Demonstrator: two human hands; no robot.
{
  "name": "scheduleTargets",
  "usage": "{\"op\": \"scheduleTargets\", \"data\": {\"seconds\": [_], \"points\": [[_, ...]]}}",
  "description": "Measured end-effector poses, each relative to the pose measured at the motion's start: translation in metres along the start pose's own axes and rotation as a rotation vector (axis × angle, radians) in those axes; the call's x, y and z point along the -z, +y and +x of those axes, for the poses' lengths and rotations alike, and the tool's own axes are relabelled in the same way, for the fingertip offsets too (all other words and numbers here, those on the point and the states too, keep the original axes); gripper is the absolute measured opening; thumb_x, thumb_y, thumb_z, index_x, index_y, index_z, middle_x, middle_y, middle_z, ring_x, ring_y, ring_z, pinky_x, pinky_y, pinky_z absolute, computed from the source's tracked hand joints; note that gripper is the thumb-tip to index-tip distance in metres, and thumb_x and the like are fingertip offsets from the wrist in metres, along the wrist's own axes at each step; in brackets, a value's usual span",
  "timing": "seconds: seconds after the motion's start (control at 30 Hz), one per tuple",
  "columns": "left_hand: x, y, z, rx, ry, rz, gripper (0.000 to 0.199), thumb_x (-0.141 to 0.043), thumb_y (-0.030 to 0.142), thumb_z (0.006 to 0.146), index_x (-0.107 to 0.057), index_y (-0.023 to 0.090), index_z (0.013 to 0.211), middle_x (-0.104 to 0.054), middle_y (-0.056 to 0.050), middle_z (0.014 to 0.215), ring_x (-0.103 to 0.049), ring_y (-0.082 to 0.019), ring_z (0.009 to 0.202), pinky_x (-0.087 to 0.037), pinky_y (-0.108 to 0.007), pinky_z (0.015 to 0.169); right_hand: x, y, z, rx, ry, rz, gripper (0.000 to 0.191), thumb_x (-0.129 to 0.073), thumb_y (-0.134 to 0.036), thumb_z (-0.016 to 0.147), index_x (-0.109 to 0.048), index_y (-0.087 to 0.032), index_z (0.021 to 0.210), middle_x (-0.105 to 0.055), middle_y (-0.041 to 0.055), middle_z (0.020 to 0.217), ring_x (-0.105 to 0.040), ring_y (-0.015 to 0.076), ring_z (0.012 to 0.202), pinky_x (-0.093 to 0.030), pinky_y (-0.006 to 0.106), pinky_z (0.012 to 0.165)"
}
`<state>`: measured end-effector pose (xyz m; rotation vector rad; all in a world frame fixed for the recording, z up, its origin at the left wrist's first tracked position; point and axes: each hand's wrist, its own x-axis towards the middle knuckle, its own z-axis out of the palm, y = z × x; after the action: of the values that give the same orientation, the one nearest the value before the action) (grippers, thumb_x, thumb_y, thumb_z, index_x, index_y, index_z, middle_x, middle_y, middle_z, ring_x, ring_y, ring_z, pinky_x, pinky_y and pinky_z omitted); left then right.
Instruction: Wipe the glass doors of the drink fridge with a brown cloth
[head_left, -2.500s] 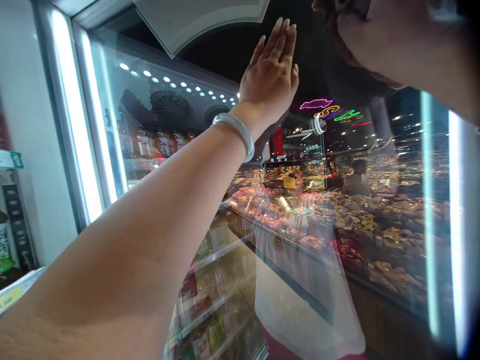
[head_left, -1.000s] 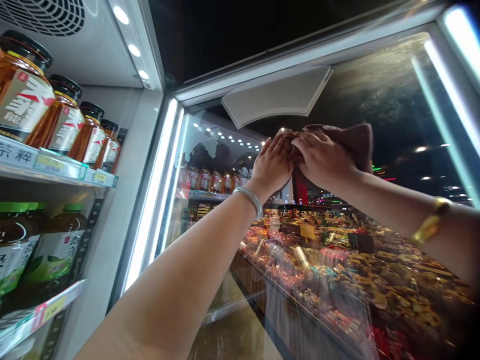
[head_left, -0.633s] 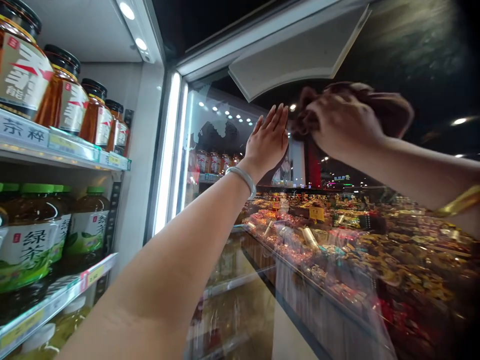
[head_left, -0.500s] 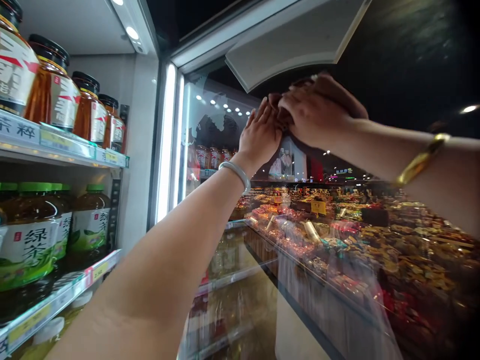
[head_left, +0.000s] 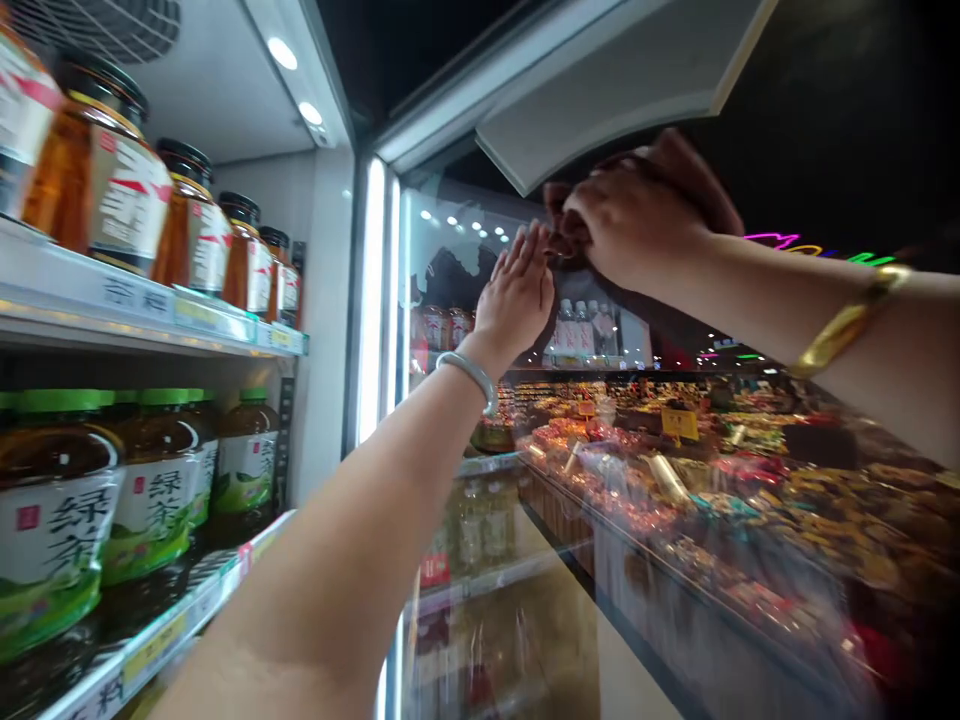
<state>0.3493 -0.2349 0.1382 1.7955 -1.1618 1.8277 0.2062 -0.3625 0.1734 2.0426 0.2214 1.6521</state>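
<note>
My right hand (head_left: 637, 215) is closed around a dark brown cloth (head_left: 694, 175), which bunches out at the fingertips and behind the knuckles. It presses the cloth to the upper part of a glass door (head_left: 487, 530). Just left of it, my left hand (head_left: 517, 290) lies flat on the glass with its fingers stretched out, pointing up. A pale bangle (head_left: 472, 378) circles my left wrist and a gold bangle (head_left: 851, 320) my right. The palm side of both hands is hidden.
Shelves on the left carry dark-capped amber bottles (head_left: 202, 240) above green-capped tea bottles (head_left: 161, 490). A lit door frame (head_left: 375, 290) stands beside them. A pale curved panel (head_left: 622, 85) crosses the top of the glass. Through the glass, or mirrored in it, appear heaped goods (head_left: 720, 530).
The view has swung left, so the shelves and door frame sit further right. My left hand has come slightly lower and away from the right one, which still presses the cloth.
</note>
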Motion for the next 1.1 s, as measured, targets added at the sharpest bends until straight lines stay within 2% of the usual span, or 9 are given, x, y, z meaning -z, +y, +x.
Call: {"op": "scheduleTargets", "data": {"seconds": [0.13,0.23,0.33,0.5,0.6,0.77,0.87,0.97,1.1], "points": [[0.0,-0.005,-0.011,0.01,0.013,-0.007,0.065,-0.025,0.022,0.107,-0.025,0.006,0.17,-0.026,-0.011,0.18,-0.019,-0.022,0.168,-0.019,-0.04,0.139,-0.007,-0.001,-0.011,-0.06,0.122,-0.201,0.039,-0.037,-0.021,0.104,-0.062,-0.002,0.128,-0.064,0.0249,0.133,-0.054,0.0357,0.135,-0.046,0.049,0.109],[-0.004,-0.004,-0.014,0.026,0.01,-0.014,0.064,-0.029,0.023,0.106,-0.03,0.008,0.168,-0.029,-0.011,0.179,-0.018,-0.022,0.168,-0.019,-0.041,0.139,-0.026,-0.016,-0.015,0.107,0.111,-0.194,0.037,-0.04,-0.016,0.101,-0.064,-0.006,0.127,-0.066,0.0212,0.135,-0.058,0.0323,0.133,-0.045,0.049,0.113],[-0.008,-0.003,-0.014,0.045,0.003,-0.013,0.062,-0.029,0.025,0.107,-0.035,0.009,0.167,-0.033,-0.01,0.177,-0.019,-0.022,0.168,-0.017,-0.042,0.14,-0.033,-0.008,0.002,0.212,0.08,-0.16,0.036,-0.042,-0.015,0.099,-0.066,-0.011,0.126,-0.068,0.0156,0.135,-0.06,0.0287,0.129,-0.041,0.049,0.118],[-0.007,-0.008,-0.011,0.02,-0.014,-0.052,0.065,-0.02,0.029,0.109,-0.023,0.01,0.171,-0.023,-0.008,0.181,-0.016,-0.02,0.169,-0.016,-0.041,0.139,-0.016,0.029,0.014,-0.002,0.175,-0.174,0.036,-0.044,-0.021,0.101,-0.065,-0.005,0.125,-0.066,0.0248,0.129,-0.056,0.0358,0.13,-0.045,0.05,0.108],[-0.004,-0.019,-0.013,0.006,-0.052,-0.064,0.066,-0.021,0.03,0.109,-0.02,0.008,0.171,-0.02,-0.01,0.181,-0.011,-0.02,0.169,-0.015,-0.039,0.139,-0.027,0.01,0.001,0.014,0.165,-0.206,0.04,-0.04,-0.018,0.1,-0.063,-0.004,0.131,-0.064,0.0265,0.136,-0.055,0.0385,0.134,-0.047,0.052,0.107],[0.002,-0.038,-0.029,0.053,-0.095,-0.028,0.066,-0.024,0.031,0.109,-0.025,0.005,0.169,-0.023,-0.013,0.18,-0.01,-0.021,0.169,-0.012,-0.038,0.14,-0.053,-0.029,0.013,0.27,0.028,-0.163,0.041,-0.038,-0.016,0.101,-0.064,-0.01,0.133,-0.065,0.0162,0.144,-0.058,0.0297,0.134,-0.039,0.047,0.121],[0.005,-0.044,-0.037,0.061,-0.103,-0.026,0.067,-0.021,0.035,0.11,-0.02,0.006,0.171,-0.019,-0.011,0.181,-0.009,-0.02,0.169,-0.01,-0.038,0.14,-0.044,-0.018,0.035,0.129,0.063,-0.122,0.036,-0.04,-0.017,0.101,-0.064,-0.011,0.127,-0.069,0.0172,0.133,-0.06,0.0293,0.127,-0.04,0.048,0.118],[0.005,-0.048,-0.039,0.074,-0.12,-0.055,0.067,-0.021,0.034,0.11,-0.017,0.009,0.172,-0.015,-0.008,0.182,-0.008,-0.019,0.169,-0.01,-0.037,0.139,-0.036,-0.012,0.051,-0.087,0.139,-0.102,0.043,-0.035,-0.017,0.101,-0.054,-0.001,0.136,-0.062,0.0307,0.137,-0.054,0.0374,0.134,-0.038,0.057,0.118],[0.002,-0.059,-0.042,0.2,-0.091,-0.09,0.067,-0.021,0.029,0.108,-0.016,0.007,0.172,-0.017,-0.01,0.182,-0.006,-0.019,0.169,-0.012,-0.037,0.139,-0.051,-0.044,0.054,-0.002,0.067,-0.059,0.044,-0.032,-0.016,0.1,-0.056,0.001,0.133,-0.061,0.0329,0.138,-0.052,0.0392,0.136,-0.043,0.058,0.115]]}}
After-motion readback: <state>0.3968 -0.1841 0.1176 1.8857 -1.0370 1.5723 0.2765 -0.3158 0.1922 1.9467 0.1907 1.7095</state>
